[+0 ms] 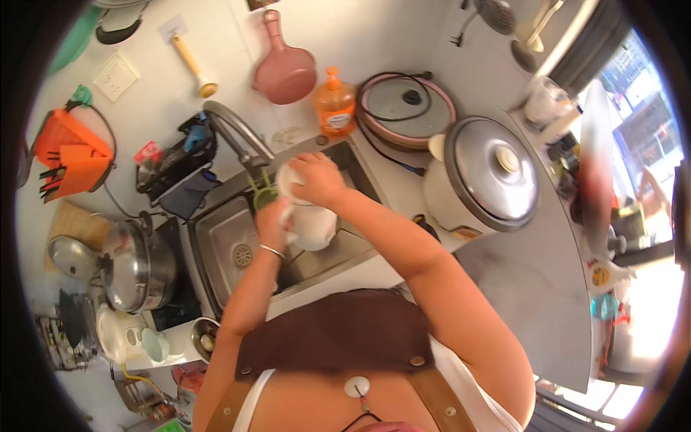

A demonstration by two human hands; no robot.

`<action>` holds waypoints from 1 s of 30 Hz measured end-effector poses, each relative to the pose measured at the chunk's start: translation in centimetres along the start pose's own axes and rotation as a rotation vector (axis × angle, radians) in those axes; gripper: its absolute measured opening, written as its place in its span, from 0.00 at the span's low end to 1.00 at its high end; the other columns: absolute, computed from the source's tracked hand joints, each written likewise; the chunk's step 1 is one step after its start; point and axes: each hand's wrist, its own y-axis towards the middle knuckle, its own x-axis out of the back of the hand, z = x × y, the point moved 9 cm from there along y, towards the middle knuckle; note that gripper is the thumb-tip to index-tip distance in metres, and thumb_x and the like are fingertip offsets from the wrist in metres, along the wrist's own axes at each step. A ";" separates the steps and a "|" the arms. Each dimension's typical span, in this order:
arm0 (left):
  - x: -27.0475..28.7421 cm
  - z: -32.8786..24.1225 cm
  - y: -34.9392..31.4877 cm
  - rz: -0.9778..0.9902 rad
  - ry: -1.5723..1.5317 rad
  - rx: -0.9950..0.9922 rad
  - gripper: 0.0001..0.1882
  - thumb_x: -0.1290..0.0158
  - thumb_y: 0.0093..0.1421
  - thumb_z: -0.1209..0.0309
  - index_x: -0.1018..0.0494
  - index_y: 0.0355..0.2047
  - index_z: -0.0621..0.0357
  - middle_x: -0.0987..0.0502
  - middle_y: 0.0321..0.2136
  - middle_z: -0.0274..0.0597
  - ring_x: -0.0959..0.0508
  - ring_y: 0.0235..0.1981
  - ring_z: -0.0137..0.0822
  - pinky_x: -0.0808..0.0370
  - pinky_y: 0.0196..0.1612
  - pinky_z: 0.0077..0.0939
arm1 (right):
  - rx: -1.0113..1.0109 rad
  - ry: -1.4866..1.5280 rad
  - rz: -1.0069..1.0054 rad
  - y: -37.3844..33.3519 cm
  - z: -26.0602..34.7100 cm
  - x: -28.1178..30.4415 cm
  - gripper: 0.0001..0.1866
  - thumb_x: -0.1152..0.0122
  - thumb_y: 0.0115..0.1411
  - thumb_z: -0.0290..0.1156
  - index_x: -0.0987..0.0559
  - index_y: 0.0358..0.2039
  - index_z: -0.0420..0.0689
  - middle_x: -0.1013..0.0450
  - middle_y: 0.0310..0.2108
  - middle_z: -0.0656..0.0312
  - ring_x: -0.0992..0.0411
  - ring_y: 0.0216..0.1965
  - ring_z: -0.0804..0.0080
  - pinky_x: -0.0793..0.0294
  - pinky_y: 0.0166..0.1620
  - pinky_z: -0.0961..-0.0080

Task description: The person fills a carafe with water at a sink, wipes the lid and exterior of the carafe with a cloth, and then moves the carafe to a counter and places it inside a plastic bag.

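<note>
Both hands are close together over the double stainless steel sink (216, 237). My right hand (318, 177), fingers bent, grips a small white round piece that looks like a bowl (289, 180). Just below and to the left, my left hand (272, 222) is closed by something white and blurred that I cannot make out. A larger white rounded vessel (314, 229) shows beneath the hands; whether one of them holds it I cannot tell. Behind the left hand is a green strainer-like item (265, 196), under the curved faucet (241, 133).
An orange soap bottle (335, 104) stands behind the sink. To the right are a glass-lidded pan (407, 108) and a big white cooker (482, 176). On the left stand a steel pot (137, 266), a black utensil rack (180, 169) and an orange holder (75, 155). A pink pan (284, 68) hangs on the wall.
</note>
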 end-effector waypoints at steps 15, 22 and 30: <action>-0.7 3.6 -1.4 -0.019 -0.171 0.097 0.21 0.51 0.57 0.56 0.28 0.15 0.59 0.32 0.11 0.34 0.34 0.11 0.25 0.41 0.16 0.21 | -0.023 -0.015 0.070 -1.6 -1.0 -3.1 0.26 0.37 0.41 0.36 0.25 0.44 0.46 0.31 0.44 0.57 0.34 0.46 0.56 0.31 0.47 0.64; -0.2 3.9 -1.7 0.001 -0.265 0.148 0.21 0.56 0.61 0.55 0.30 0.18 0.57 0.31 0.12 0.33 0.35 0.13 0.26 0.42 0.17 0.20 | 0.039 0.091 0.000 -0.8 0.2 -1.8 0.25 0.38 0.40 0.37 0.24 0.42 0.46 0.31 0.44 0.56 0.34 0.46 0.55 0.31 0.47 0.61; -0.8 3.9 -1.9 0.007 -0.247 0.145 0.22 0.55 0.60 0.56 0.31 0.16 0.59 0.33 0.12 0.32 0.36 0.13 0.24 0.43 0.17 0.21 | -0.086 0.080 0.076 -2.6 -2.4 -3.5 0.24 0.37 0.39 0.35 0.25 0.42 0.48 0.32 0.45 0.58 0.35 0.47 0.54 0.33 0.49 0.61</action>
